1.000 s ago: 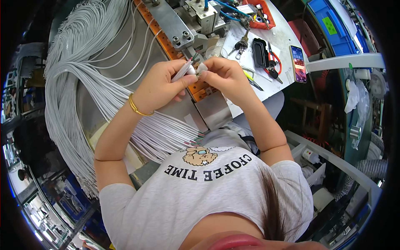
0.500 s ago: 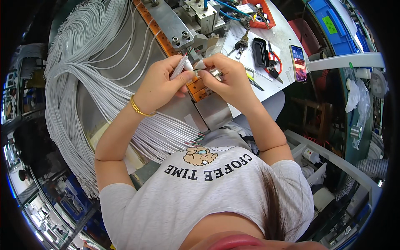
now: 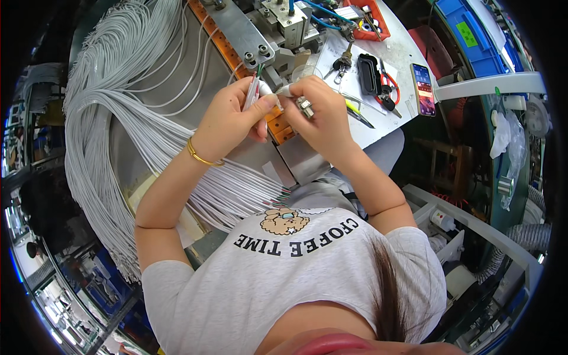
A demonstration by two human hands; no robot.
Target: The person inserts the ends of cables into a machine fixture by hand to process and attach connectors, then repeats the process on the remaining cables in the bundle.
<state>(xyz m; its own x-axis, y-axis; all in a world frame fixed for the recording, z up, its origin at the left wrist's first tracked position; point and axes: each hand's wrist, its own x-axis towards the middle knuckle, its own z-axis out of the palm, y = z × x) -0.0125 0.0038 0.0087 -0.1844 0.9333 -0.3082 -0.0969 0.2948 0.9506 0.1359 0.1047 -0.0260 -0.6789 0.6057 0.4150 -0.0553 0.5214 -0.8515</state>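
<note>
My left hand (image 3: 228, 117) is closed around the ends of several white cables (image 3: 251, 94), whose thin red and green wire tips stick up past the fingers. Close beside it, my right hand (image 3: 326, 115) is closed too, thumb and forefinger pinched near the left thumb. Small silvery metal connectors (image 3: 305, 107) show in the right palm. White coverings wrap some fingertips on both hands. What lies between the two pinches is too small to make out. A large bundle of white cables (image 3: 100, 127) curves down the left side, its stripped ends fanning out below my left wrist.
An orange rail (image 3: 232, 58) and a metal fixture (image 3: 290, 26) stand just beyond my hands. On the white tabletop lie keys (image 3: 343, 62), a black case (image 3: 369, 74), red-handled cutters (image 3: 391, 89) and a phone (image 3: 423, 90). A red tray (image 3: 383, 26) sits behind them.
My right hand has turned, uncovering the metal connectors in its palm. The wire tips in my left hand have tilted a little leftward, with more green showing.
</note>
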